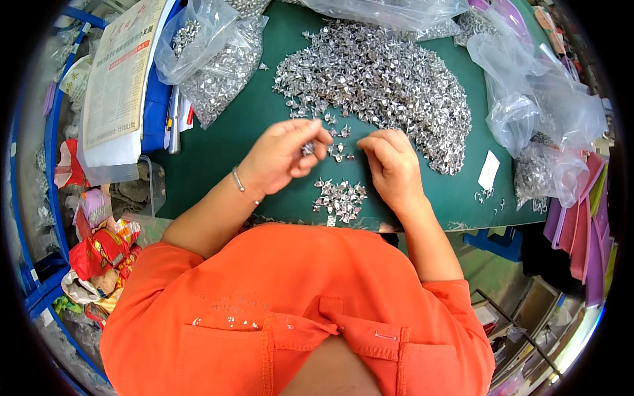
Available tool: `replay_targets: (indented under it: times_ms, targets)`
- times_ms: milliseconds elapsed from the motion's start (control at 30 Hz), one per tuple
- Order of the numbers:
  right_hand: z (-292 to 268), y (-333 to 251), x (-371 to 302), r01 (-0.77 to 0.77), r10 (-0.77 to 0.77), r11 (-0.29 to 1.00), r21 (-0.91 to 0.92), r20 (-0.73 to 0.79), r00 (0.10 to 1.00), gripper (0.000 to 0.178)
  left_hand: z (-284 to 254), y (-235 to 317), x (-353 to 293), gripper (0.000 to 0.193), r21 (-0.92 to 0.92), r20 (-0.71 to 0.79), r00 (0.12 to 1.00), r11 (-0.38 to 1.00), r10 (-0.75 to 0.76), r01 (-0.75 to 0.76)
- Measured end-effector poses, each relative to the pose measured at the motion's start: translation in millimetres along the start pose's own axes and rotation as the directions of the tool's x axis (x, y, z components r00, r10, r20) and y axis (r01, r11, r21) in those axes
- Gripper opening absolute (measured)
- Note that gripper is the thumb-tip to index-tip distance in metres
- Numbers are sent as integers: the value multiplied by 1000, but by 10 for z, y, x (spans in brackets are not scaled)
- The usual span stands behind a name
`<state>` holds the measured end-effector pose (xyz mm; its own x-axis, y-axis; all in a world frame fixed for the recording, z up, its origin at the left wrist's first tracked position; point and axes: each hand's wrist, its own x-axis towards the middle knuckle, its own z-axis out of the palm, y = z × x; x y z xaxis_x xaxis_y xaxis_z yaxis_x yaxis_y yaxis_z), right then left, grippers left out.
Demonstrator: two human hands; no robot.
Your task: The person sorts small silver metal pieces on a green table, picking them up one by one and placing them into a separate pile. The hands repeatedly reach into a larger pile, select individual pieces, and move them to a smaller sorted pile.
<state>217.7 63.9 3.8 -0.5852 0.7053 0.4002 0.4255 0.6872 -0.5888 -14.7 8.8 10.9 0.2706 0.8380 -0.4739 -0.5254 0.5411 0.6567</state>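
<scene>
My left hand (285, 153), with a bracelet at the wrist, is curled around a few small silver metal parts (308, 149), held above the green table. To its right, my right hand (392, 157) has its fingers bent inward over the tabletop; what they pinch, if anything, is hidden. Several loose metal parts (339, 145) lie in the gap between my hands. Closer to my body sits a small pile of the same winged metal parts (339, 200). Beyond my hands spreads a large heap of metal parts (389, 79).
Clear plastic bags of metal parts (228, 72) stand at the far left, beside a blue holder with a newspaper (122, 72). More plastic bags (528, 99) lie at the right. A white paper slip (489, 169) rests on the green table (449, 198).
</scene>
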Motion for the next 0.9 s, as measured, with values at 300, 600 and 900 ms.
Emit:
replay_targets:
  times_ms: [300, 600, 900]
  targets:
    - [-208, 73, -141, -243, 265, 953, 183, -110, 958, 15, -177, 2, 70, 37, -94, -142, 950, 952, 278, -293]
    - [-147, -8, -209, 73, -73, 997, -3, 21, 997, 23, -178, -17, 67, 36, -139, -149, 948, 943, 282, -302]
    - [-150, -79, -224, -102, 102, 994, 24, -9, 995, 18, -185, -26, 80, 36, -123, -129, 945, 941, 301, -316]
